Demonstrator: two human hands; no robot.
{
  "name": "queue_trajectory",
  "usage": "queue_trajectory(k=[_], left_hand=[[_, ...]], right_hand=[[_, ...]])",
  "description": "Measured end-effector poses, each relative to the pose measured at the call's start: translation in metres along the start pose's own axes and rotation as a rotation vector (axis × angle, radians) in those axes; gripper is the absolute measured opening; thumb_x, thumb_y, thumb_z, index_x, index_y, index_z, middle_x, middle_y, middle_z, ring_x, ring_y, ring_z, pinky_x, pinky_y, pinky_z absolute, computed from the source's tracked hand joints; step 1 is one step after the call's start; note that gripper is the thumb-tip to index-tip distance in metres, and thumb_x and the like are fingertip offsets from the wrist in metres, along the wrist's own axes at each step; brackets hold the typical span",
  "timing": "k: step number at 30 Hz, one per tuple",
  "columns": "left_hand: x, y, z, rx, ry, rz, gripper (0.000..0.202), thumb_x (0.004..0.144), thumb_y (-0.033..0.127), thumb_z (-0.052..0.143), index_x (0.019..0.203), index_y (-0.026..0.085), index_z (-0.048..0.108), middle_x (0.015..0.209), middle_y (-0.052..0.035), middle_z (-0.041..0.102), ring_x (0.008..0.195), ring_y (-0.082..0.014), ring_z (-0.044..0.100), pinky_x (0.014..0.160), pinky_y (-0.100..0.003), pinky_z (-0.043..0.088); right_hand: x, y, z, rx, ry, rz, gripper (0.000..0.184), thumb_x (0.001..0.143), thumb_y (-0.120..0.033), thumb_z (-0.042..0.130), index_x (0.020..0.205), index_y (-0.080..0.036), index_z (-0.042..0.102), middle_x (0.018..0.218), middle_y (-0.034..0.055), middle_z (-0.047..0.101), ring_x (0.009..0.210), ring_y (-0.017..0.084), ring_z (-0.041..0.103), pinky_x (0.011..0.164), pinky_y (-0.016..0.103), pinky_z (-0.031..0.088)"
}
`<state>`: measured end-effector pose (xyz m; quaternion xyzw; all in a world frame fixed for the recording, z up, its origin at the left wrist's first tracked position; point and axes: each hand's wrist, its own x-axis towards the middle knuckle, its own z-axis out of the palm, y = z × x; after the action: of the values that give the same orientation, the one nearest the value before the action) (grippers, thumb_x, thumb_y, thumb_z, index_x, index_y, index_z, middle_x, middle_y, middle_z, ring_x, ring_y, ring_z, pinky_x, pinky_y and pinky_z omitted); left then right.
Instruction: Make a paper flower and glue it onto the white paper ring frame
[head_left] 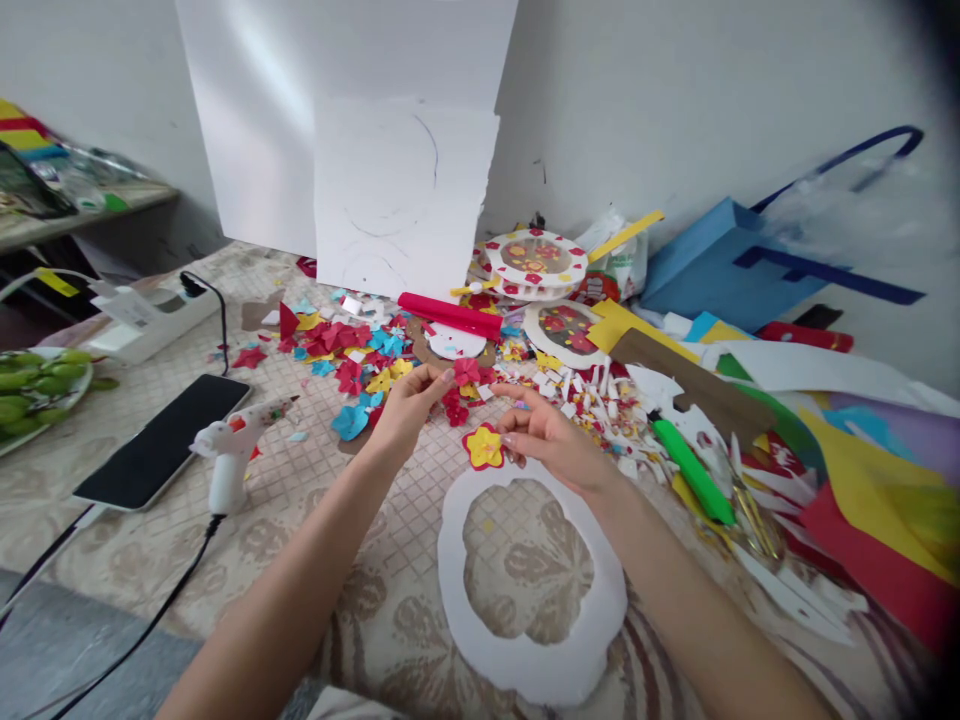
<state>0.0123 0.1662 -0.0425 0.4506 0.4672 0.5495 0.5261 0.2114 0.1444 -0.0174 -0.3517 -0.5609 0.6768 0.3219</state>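
Between the thumb and fingers of my right hand (551,440) is a paper flower (484,447), yellow with a red border. It hovers just above the top edge of a white scalloped ring (459,580) lying on the patterned cloth. My left hand (411,408) is closed in a pinch over the flower pile, its fingertips right beside a red paper flower (466,371). Whether anything sits in that pinch I cannot make out. Loose red, blue and yellow paper flowers (349,340) are heaped beyond my left hand.
A white glue gun (229,470) stands on the left with its cable trailing, next to a black phone (165,440). Scissors (754,510), a green cutter (694,470) and coloured sheets (862,530) crowd the right. Decorated white discs (536,260) and white boards (397,190) are behind.
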Motion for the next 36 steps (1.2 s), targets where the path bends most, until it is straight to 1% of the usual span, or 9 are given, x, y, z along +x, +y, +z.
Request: queue_trajectory(k=[5, 9, 14, 18, 22, 26, 29, 31, 36], left_hand=[[0.003, 0.003, -0.011, 0.132, 0.144, 0.040, 0.031, 0.081, 0.043, 0.055, 0.063, 0.020, 0.045, 0.049, 0.0062, 0.035, 0.041, -0.0073, 0.027, 0.041, -0.023, 0.022], [0.003, 0.003, -0.016, 0.192, 0.188, 0.096, 0.030, 0.082, 0.044, 0.053, 0.064, 0.020, 0.048, 0.050, 0.0052, 0.035, 0.043, -0.0083, 0.029, 0.042, -0.023, 0.023], [0.000, 0.005, -0.019, 0.346, 0.174, 0.125, 0.029, 0.079, 0.042, 0.058, 0.061, 0.019, 0.056, 0.049, 0.0044, 0.035, 0.044, -0.0089, 0.029, 0.042, -0.024, 0.022], [-0.004, 0.011, -0.019, 0.461, 0.140, 0.182, 0.023, 0.071, 0.036, 0.067, 0.058, 0.018, 0.064, 0.056, 0.0009, 0.050, 0.048, -0.0098, 0.039, 0.045, -0.024, 0.028], [-0.008, 0.017, -0.020, 0.560, 0.079, 0.225, 0.021, 0.066, 0.035, 0.072, 0.056, 0.017, 0.068, 0.058, -0.0010, 0.055, 0.052, -0.0107, 0.044, 0.049, -0.024, 0.031], [-0.011, 0.023, -0.021, 0.653, -0.019, 0.221, 0.035, 0.080, 0.041, 0.057, 0.055, 0.019, 0.068, 0.055, -0.0012, 0.050, 0.052, -0.0119, 0.043, 0.050, -0.024, 0.032], [-0.011, 0.025, -0.025, 0.787, -0.027, 0.288, 0.048, 0.087, 0.041, 0.047, 0.049, 0.019, 0.065, 0.062, -0.0040, 0.052, 0.059, -0.0140, 0.048, 0.058, -0.026, 0.038], [-0.011, 0.025, -0.029, 0.868, -0.040, 0.345, 0.044, 0.084, 0.041, 0.053, 0.047, 0.018, 0.062, 0.069, -0.0055, 0.055, 0.068, -0.0165, 0.052, 0.067, -0.029, 0.041], [-0.010, 0.023, -0.036, 0.904, -0.023, 0.376, 0.020, 0.069, 0.037, 0.071, 0.064, 0.018, 0.064, 0.085, -0.0058, 0.061, 0.084, -0.0207, 0.055, 0.080, -0.035, 0.043]], right_hand=[[-0.003, -0.009, -0.015, -0.038, 0.021, -0.004, 0.057, 0.075, -0.017, 0.062, 0.128, -0.024, 0.041, 0.080, -0.0020, 0.056, 0.060, 0.008, 0.049, 0.052, 0.021, 0.039], [-0.010, -0.025, -0.033, -0.108, 0.130, -0.032, 0.056, 0.074, -0.018, 0.063, 0.126, -0.026, 0.045, 0.083, -0.0013, 0.056, 0.060, 0.009, 0.049, 0.049, 0.021, 0.038], [-0.029, -0.052, -0.065, -0.147, 0.334, -0.111, 0.052, 0.072, -0.021, 0.067, 0.122, -0.028, 0.051, 0.082, -0.0005, 0.056, 0.056, 0.009, 0.047, 0.045, 0.021, 0.035], [-0.044, -0.067, -0.081, -0.134, 0.456, -0.224, 0.046, 0.074, -0.017, 0.064, 0.118, -0.030, 0.056, 0.078, -0.0005, 0.055, 0.054, 0.009, 0.045, 0.045, 0.023, 0.032], [-0.045, -0.068, -0.078, -0.147, 0.469, -0.238, 0.045, 0.074, -0.017, 0.065, 0.116, -0.030, 0.057, 0.077, -0.0009, 0.054, 0.052, 0.009, 0.043, 0.044, 0.025, 0.030], [-0.036, -0.063, -0.065, -0.191, 0.398, -0.188, 0.046, 0.071, -0.023, 0.066, 0.116, -0.029, 0.054, 0.076, -0.0012, 0.055, 0.050, 0.010, 0.043, 0.043, 0.024, 0.029], [-0.031, -0.060, -0.057, -0.179, 0.358, -0.159, 0.047, 0.071, -0.025, 0.066, 0.116, -0.028, 0.052, 0.076, -0.0009, 0.055, 0.050, 0.010, 0.043, 0.043, 0.024, 0.030], [-0.030, -0.058, -0.054, -0.197, 0.343, -0.146, 0.048, 0.071, -0.026, 0.066, 0.117, -0.026, 0.052, 0.079, -0.0004, 0.056, 0.051, 0.009, 0.043, 0.043, 0.024, 0.030], [-0.025, -0.050, -0.048, -0.207, 0.288, -0.127, 0.052, 0.072, -0.025, 0.065, 0.122, -0.026, 0.049, 0.081, -0.0009, 0.057, 0.052, 0.008, 0.045, 0.044, 0.022, 0.033]])
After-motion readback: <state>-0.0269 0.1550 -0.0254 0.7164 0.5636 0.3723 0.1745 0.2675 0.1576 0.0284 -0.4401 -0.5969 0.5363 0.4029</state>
